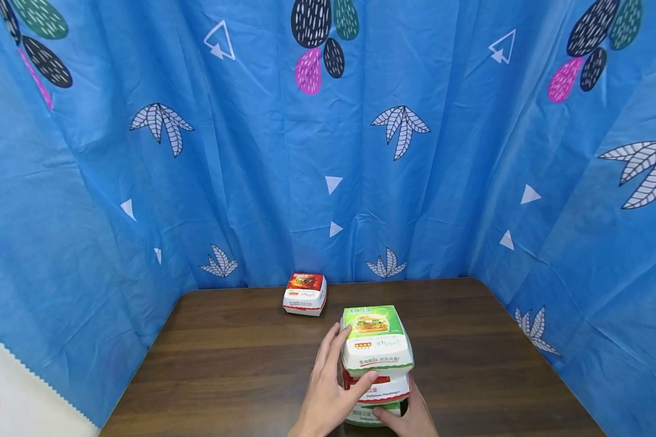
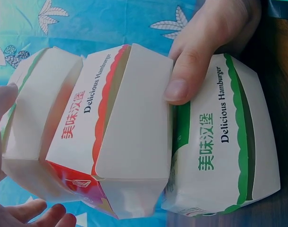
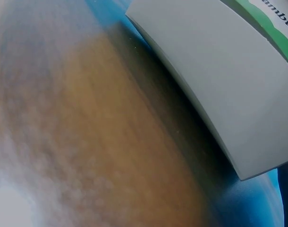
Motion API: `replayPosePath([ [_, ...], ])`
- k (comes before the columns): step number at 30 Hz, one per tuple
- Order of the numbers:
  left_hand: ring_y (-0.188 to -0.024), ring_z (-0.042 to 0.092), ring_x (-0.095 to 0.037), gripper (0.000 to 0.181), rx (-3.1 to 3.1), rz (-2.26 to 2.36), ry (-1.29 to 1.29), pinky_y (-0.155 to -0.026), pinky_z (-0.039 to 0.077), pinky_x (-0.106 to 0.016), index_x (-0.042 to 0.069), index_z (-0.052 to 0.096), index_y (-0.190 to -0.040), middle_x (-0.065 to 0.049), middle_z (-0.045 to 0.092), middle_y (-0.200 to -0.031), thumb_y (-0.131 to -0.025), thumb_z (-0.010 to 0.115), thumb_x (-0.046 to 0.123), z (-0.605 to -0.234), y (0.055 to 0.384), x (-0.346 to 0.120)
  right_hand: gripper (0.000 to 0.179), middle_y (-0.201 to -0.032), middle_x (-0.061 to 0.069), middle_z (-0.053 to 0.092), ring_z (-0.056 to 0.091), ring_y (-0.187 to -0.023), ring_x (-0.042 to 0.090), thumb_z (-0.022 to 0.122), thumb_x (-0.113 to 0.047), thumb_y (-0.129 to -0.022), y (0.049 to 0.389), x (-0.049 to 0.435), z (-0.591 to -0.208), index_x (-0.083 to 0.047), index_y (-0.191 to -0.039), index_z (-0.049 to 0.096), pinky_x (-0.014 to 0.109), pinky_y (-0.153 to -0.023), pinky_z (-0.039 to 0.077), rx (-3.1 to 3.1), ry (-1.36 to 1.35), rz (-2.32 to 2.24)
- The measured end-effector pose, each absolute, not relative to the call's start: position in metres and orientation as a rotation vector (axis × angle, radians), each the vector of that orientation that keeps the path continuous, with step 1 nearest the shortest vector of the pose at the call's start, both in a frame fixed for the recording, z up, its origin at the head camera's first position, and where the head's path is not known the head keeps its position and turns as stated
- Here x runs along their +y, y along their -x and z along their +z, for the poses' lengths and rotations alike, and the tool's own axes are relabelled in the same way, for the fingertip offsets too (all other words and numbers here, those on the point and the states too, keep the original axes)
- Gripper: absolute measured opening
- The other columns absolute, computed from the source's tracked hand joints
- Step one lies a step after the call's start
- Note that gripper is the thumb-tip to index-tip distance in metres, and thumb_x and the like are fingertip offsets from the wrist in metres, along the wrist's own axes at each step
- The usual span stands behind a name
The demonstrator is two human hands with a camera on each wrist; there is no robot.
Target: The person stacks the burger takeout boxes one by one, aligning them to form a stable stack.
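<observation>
Three paper hamburger boxes stand stacked near the front of the table. On top is a green and white box (image 1: pixel 377 349), with a red and white box (image 2: pixel 130 118) in the middle and a second green and white box (image 2: pixel 215 146) at the bottom. My left hand (image 1: pixel 330 388) holds the top box, fingers along its left side and thumb at its front. From the right, my right hand (image 1: pixel 410 416) grips low on the stack, its thumb over the upper part of the bottom box, right at the red box's lower edge. Its other fingers are mostly hidden behind the boxes.
Another red and white hamburger box (image 1: pixel 305 296) sits at the back of the brown wooden table (image 1: pixel 224 364). Blue patterned curtains (image 1: pixel 251 182) surround the table at the back and sides. A white surface with a scalloped edge (image 1: pixel 22 394) shows at the lower left.
</observation>
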State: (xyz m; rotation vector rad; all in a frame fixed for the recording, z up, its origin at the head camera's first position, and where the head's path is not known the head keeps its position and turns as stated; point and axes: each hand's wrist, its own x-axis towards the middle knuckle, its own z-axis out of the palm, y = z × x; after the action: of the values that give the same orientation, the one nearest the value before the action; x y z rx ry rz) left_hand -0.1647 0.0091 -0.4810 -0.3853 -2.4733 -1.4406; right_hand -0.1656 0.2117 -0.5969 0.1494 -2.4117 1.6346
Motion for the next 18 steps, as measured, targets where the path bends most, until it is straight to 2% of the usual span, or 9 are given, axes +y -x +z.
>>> replayPosePath([
  [8,-0.134,0.053,-0.025,0.078,-2.429,-1.369,0.451,-0.1,0.052,-0.055,0.032,0.043,-0.154,-0.003,0.041,-0.16,-0.088,0.072,0.062,-0.4821,0.1647,0.008,0.076,-0.114,-0.001,0.066,0.062,-0.098,0.001,0.093,-0.016,-0.071,0.1653,0.2115,-0.5972,-0.007,-0.135,0.052,0.029,-0.083,0.053,-2.417,-0.149,1.631],
  [18,-0.133,0.055,-0.024,0.074,-2.418,-1.334,0.486,-0.099,0.053,-0.053,0.031,0.045,-0.152,-0.002,0.043,-0.159,-0.089,0.074,0.058,-0.4808,0.1597,0.0046,0.073,-0.116,0.001,0.064,0.06,-0.102,0.002,0.092,-0.025,-0.075,0.1636,0.2106,-0.5938,-0.006,-0.133,0.053,0.031,-0.085,0.051,-2.509,-0.083,1.554],
])
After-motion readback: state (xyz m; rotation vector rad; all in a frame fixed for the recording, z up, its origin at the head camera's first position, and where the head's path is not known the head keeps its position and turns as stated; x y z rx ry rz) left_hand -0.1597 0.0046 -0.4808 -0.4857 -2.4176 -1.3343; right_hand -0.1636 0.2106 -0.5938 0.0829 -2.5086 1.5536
